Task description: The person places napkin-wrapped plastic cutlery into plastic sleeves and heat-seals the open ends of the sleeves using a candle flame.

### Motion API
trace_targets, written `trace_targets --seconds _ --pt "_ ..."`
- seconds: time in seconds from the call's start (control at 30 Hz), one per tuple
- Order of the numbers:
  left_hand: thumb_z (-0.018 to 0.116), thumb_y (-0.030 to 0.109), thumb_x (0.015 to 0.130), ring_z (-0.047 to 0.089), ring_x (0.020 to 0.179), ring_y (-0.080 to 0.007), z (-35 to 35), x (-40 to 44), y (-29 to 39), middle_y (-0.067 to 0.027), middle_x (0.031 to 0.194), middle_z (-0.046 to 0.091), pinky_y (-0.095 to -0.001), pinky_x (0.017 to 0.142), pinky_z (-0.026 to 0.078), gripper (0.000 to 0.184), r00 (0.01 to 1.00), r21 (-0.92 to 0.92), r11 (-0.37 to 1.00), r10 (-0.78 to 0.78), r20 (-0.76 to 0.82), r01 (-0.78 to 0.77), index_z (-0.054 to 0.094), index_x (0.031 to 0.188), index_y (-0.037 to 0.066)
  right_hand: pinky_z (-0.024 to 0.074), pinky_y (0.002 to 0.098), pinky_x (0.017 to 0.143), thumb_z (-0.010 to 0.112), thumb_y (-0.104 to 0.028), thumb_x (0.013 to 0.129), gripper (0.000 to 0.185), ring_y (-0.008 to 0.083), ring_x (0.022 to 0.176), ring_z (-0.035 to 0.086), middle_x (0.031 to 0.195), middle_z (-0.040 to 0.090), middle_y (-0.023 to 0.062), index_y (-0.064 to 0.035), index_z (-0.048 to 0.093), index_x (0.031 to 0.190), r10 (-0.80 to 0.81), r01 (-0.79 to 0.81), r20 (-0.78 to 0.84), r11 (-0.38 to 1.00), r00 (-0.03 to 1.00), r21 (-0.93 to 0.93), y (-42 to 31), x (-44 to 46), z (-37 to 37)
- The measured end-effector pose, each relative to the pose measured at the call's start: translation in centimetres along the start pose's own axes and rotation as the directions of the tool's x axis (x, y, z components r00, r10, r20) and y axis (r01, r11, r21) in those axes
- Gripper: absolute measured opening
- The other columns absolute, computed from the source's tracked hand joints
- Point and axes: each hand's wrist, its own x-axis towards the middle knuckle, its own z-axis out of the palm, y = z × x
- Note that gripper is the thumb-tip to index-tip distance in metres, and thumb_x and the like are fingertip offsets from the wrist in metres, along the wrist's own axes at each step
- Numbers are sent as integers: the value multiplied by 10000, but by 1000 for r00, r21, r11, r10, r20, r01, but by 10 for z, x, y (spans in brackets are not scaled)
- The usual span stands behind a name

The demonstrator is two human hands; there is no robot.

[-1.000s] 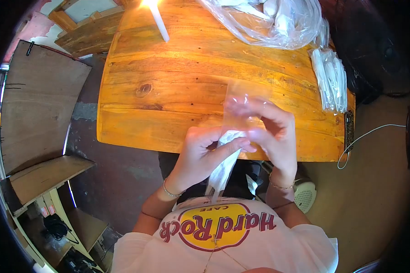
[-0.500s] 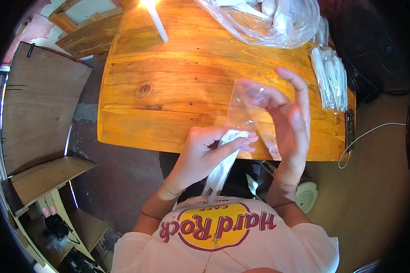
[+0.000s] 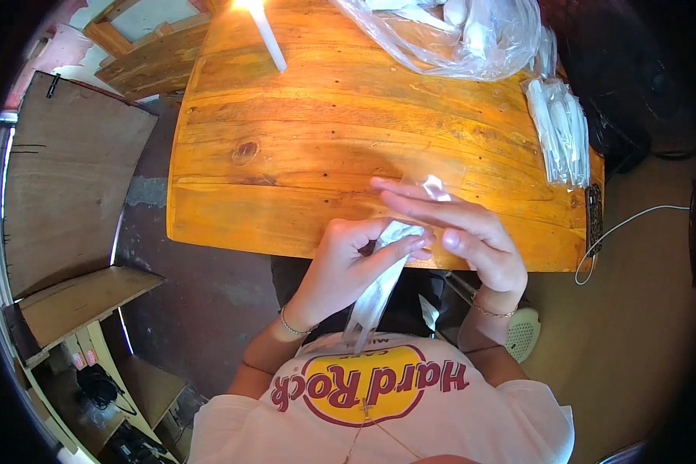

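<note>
My left hand (image 3: 340, 259) is closed on a clear plastic sleeve with folded white tissue inside (image 3: 379, 290), pinching it between thumb and fingers near the table's front edge. The packet slants down toward my shirt. Above the grip, the sleeve's clear free end (image 3: 438, 185) lies partly hidden behind the fingers of my right hand (image 3: 479, 236). That hand is open, its fingers stretched out to the left across the plastic and its thumb apart below them. Whether it touches the plastic I cannot tell.
A lit white candle (image 3: 271, 42) stands on the wooden table (image 3: 286, 147) at the back left. At the back lies a large clear bag (image 3: 479, 46) of white items. Several similar white packets (image 3: 558, 135) and a dark patterned object (image 3: 593, 209) line the right edge, near a white cable (image 3: 626, 226).
My right hand has swung from upright, fingers curled up beside the sleeve, to stretched flat across its free end, which now bends back. My left hand keeps its grip in place.
</note>
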Motion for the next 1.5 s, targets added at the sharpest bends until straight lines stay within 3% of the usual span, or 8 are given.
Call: trace_targets --seconds 0.2,0.53,0.63,0.77,1.0,1.2,1.4,1.5 --pt "535 14 861 649 870 -210 3 0 -8 -146 926 660 -257 739 528 183 999 -75 997 -18 51 22 614 1010 -56 252 378 1035 397 -261 905 440 316 1234 387 1299 442 204 40 506 1207 -52 48 -54 997 997 -65 -3 1 -6" --pt "529 20 866 649 867 -235 2 1 -10 -176 931 649 -295 774 532 176 995 -113 992 -45 84 54 601 982 -91 210 388 1055 364 -293 914 476 315 1224 395 1273 465 210 75 518 1174 -74 64 -127 995 989 -77 -13 6 -10" --pt "528 23 868 651 856 -239 2 0 -9 -183 921 648 -300 767 534 169 997 -124 991 -47 69 55 601 964 -96 262 388 1032 363 -302 914 492 309 1192 434 1255 477 221 90 509 1174 -172 180 -316 984 933 -3 0 11 -6" --pt "525 32 873 652 849 -249 -2 -1 -9 -191 912 647 -317 757 539 172 1000 -176 984 -26 7 27 600 959 -96 403 353 910 405 -313 897 485 252 1050 546 1159 546 222 91 519 1140 -254 283 -685 956 683 -73 -3 20 -14" --pt "563 78 866 649 813 -145 -4 1 -9 -122 875 668 -229 699 515 181 998 -208 978 2 -56 -14 617 969 -62 456 277 768 678 -101 741 291 135 835 593 914 652 101 -7 637 1013 -200 79 -432 956 879 -283 10 13 -4" --pt "609 119 845 626 713 -95 -7 1 -6 -83 823 670 -200 615 475 174 988 -133 990 26 -150 -47 633 949 -18 460 231 682 658 35 735 139 112 732 595 787 645 63 4 671 870 -78 17 -555 993 828 -114 16 12 20" --pt "660 40 766 619 670 -105 -16 14 5 -70 788 662 -203 604 466 151 803 443 791 553 -224 -422 639 914 21 460 228 658 641 53 743 110 112 689 598 776 645 73 22 665 846 -197 98 -543 974 816 -205 10 12 22" --pt "662 -2 743 632 690 -139 -19 13 14 -76 808 664 -231 624 480 154 821 429 812 523 -229 -397 637 893 18 462 232 656 631 68 741 111 123 695 601 780 645 83 31 661 841 -273 116 -536 944 799 -308 4 13 19"
